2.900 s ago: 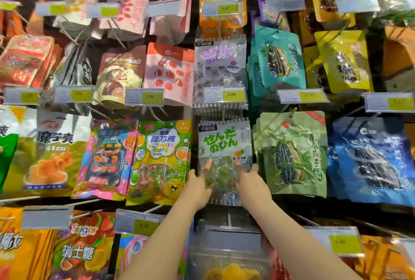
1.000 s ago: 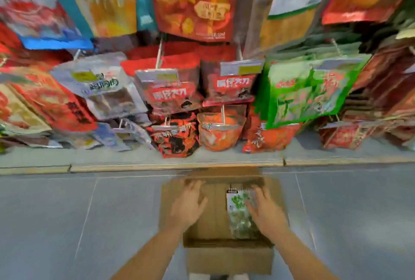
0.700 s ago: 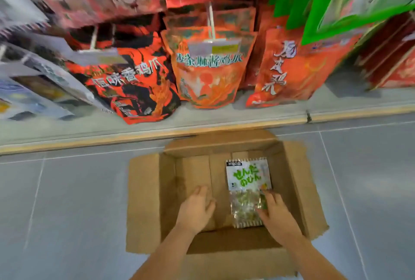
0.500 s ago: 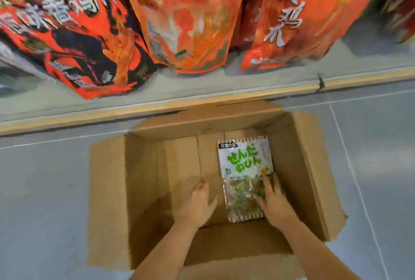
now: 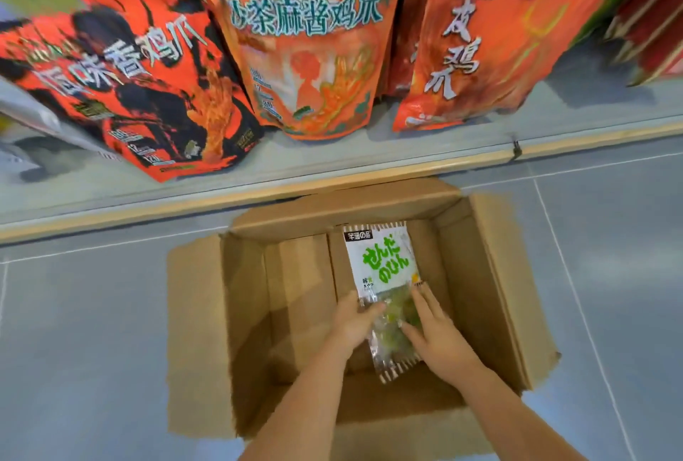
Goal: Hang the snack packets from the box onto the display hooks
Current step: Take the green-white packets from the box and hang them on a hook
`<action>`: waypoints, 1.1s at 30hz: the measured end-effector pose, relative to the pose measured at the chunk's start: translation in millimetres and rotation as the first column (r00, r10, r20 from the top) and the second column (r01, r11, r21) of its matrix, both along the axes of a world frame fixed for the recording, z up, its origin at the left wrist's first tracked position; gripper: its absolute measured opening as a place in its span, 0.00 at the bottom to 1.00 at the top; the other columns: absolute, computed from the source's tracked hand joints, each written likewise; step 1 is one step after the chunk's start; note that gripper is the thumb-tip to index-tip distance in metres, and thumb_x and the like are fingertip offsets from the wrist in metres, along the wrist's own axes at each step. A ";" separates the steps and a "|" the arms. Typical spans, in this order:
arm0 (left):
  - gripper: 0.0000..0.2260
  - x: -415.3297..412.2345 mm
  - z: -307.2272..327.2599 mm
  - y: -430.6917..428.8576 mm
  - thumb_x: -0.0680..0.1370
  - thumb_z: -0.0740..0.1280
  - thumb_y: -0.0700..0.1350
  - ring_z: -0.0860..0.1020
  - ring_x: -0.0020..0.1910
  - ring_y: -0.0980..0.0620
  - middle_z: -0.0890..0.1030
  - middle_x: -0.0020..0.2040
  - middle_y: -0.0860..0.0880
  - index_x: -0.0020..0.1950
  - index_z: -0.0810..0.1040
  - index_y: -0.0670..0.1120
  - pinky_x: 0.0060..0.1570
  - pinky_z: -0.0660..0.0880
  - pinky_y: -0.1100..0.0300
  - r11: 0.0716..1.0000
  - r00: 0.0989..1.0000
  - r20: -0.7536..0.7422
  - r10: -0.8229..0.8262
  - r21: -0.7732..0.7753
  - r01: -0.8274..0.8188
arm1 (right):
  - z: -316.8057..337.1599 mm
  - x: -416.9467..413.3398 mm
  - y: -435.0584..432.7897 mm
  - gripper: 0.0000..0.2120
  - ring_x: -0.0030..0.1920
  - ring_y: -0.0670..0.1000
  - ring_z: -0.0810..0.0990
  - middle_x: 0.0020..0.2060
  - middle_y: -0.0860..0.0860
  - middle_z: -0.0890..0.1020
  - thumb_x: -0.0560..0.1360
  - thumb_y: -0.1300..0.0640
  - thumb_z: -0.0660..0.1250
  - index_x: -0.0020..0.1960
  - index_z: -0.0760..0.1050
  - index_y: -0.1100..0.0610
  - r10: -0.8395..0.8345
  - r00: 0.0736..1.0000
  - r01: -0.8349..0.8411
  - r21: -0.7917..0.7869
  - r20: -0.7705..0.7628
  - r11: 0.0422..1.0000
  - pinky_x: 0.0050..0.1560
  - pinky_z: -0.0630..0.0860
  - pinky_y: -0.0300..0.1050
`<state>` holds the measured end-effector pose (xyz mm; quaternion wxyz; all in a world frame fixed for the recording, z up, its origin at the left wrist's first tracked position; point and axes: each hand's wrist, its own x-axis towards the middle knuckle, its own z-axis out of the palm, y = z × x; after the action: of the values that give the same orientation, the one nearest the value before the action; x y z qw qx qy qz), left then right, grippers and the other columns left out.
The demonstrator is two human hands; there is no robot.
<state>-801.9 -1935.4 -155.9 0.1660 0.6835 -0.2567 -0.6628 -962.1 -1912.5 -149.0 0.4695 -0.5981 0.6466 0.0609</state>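
Grey floor, open box [image 5: 491, 298] — my left hand [image 5: 354, 323] and right hand [image 5: 438, 335] pinch one packet [image 5: 384, 275] loosely — slick film could slip.

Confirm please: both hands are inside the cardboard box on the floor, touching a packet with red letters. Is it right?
One detail is wrong: the letters on the packet are green, not red, as the head view shows. Both hands, left and right, are indeed in the cardboard box on the floor, touching it.

Matt brown cardboard box [image 5: 476, 275], glossy clear plastic packet [image 5: 386, 294] between the fingers [image 5: 425, 303], shiny foil bags [image 5: 306, 53] beyond them, smooth grey tiled floor [image 5: 85, 331] looked faintly sheened.
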 end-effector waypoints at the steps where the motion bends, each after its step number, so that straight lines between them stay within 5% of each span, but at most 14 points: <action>1: 0.12 6.7 19.6 -2.0 0.74 0.71 0.42 0.81 0.48 0.50 0.82 0.55 0.45 0.56 0.76 0.47 0.48 0.78 0.59 1.000 1.000 -0.014 -0.021 0.001 0.021 | 19.3 2.5 -3.6 0.33 0.75 0.54 0.55 0.77 0.48 0.44 0.78 0.45 0.56 0.76 0.40 0.46 -0.019 1.000 0.019 -0.005 0.010 1.000 0.72 0.59 0.50; 7: 0.14 57.0 190.0 -22.0 0.74 0.71 0.40 0.78 0.41 0.60 0.81 0.51 0.48 0.59 0.78 0.42 0.31 0.73 0.73 0.986 0.989 -0.026 -0.144 -0.093 0.141 | 188.6 12.4 -35.6 0.34 0.76 0.52 0.52 0.77 0.50 0.47 0.78 0.43 0.57 0.76 0.43 0.47 -0.002 0.999 0.005 -0.084 0.039 0.996 0.72 0.57 0.47; 14: 0.09 92.4 398.4 -26.8 0.75 0.70 0.42 0.82 0.46 0.56 0.83 0.50 0.50 0.54 0.79 0.49 0.44 0.79 0.56 0.977 0.989 -0.067 -0.133 -0.176 0.119 | 401.3 26.3 -51.3 0.35 0.74 0.53 0.57 0.76 0.51 0.53 0.77 0.45 0.60 0.76 0.45 0.48 -0.094 0.985 0.124 -0.210 0.146 0.970 0.70 0.61 0.50; 19: 0.07 89.5 519.2 -29.5 0.76 0.67 0.40 0.82 0.44 0.60 0.83 0.46 0.55 0.50 0.79 0.51 0.49 0.78 0.61 0.947 0.968 -0.120 -0.220 -0.263 0.183 | 505.4 25.4 -38.1 0.38 0.70 0.51 0.66 0.73 0.44 0.62 0.71 0.37 0.64 0.74 0.46 0.37 -0.218 0.911 0.307 -0.226 0.350 0.924 0.68 0.67 0.55; 21: 0.08 83.3 555.7 -31.5 0.76 0.68 0.40 0.82 0.43 0.62 0.83 0.45 0.54 0.54 0.78 0.48 0.47 0.78 0.65 0.927 0.960 -0.127 -0.249 -0.318 0.198 | 539.2 23.7 -38.8 0.38 0.72 0.46 0.62 0.68 0.30 0.57 0.73 0.42 0.65 0.74 0.45 0.38 -0.200 0.889 0.333 -0.284 0.411 0.899 0.69 0.66 0.53; 22: 0.10 80.9 569.6 -33.1 0.76 0.67 0.40 0.70 0.34 0.69 0.82 0.45 0.53 0.57 0.77 0.45 0.39 0.77 0.70 0.917 0.955 -0.120 -0.271 -0.332 0.219 | 553.8 23.2 -41.6 0.38 0.71 0.45 0.60 0.65 0.26 0.54 0.74 0.46 0.66 0.75 0.45 0.41 -0.194 0.882 0.345 -0.311 0.429 0.886 0.69 0.65 0.49; 23: 0.12 79.2 582.2 -34.8 0.76 0.68 0.41 0.70 0.49 0.49 0.82 0.47 0.51 0.59 0.76 0.43 0.35 0.75 0.72 0.912 0.955 -0.090 -0.282 -0.334 0.238 | 569.5 21.0 -42.9 0.39 0.70 0.43 0.60 0.63 0.25 0.54 0.75 0.50 0.66 0.75 0.44 0.44 -0.190 0.877 0.354 -0.326 0.441 0.876 0.68 0.65 0.45; 24: 0.14 76.8 590.5 -37.7 0.76 0.69 0.43 0.79 0.49 0.62 0.82 0.51 0.50 0.61 0.76 0.42 0.37 0.74 0.72 0.908 0.955 -0.064 -0.289 -0.336 0.252 | 580.1 18.7 -44.7 0.39 0.69 0.43 0.61 0.63 0.26 0.55 0.75 0.54 0.66 0.76 0.45 0.47 -0.184 0.873 0.361 -0.346 0.452 0.866 0.66 0.64 0.40; 27: 0.28 61.3 622.0 -47.7 0.71 0.72 0.57 0.78 0.57 0.53 0.79 0.62 0.46 0.65 0.74 0.44 0.52 0.74 0.62 0.874 0.957 0.074 -0.279 -0.394 0.285 | 615.7 4.9 -54.6 0.39 0.67 0.43 0.64 0.67 0.37 0.63 0.74 0.52 0.68 0.75 0.47 0.42 -0.142 0.872 0.362 -0.423 0.468 0.831 0.65 0.64 0.41; 30: 0.17 36.2 652.1 -57.8 0.75 0.70 0.49 0.80 0.37 0.58 0.83 0.46 0.47 0.58 0.77 0.39 0.40 0.78 0.61 0.834 0.975 0.122 -0.187 -0.504 0.223 | 651.9 -14.8 -71.9 0.41 0.68 0.43 0.62 0.65 0.38 0.62 0.70 0.43 0.67 0.75 0.47 0.40 -0.075 0.894 0.328 -0.529 0.442 0.783 0.67 0.64 0.45; 33: 0.18 8.4 688.2 -65.4 0.73 0.73 0.47 0.81 0.50 0.55 0.82 0.55 0.52 0.61 0.75 0.47 0.49 0.76 0.65 0.727 0.977 0.209 -0.045 -0.664 0.175 | 695.1 -34.7 -89.7 0.42 0.71 0.43 0.60 0.68 0.35 0.59 0.69 0.43 0.69 0.73 0.46 0.35 0.025 0.901 0.280 -0.626 0.433 0.728 0.69 0.63 0.49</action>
<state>-793.5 -2000.8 532.3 0.3402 0.6159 -0.5345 -0.4682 -996.8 -2002.2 546.1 0.3492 -0.6788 0.5506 -0.3379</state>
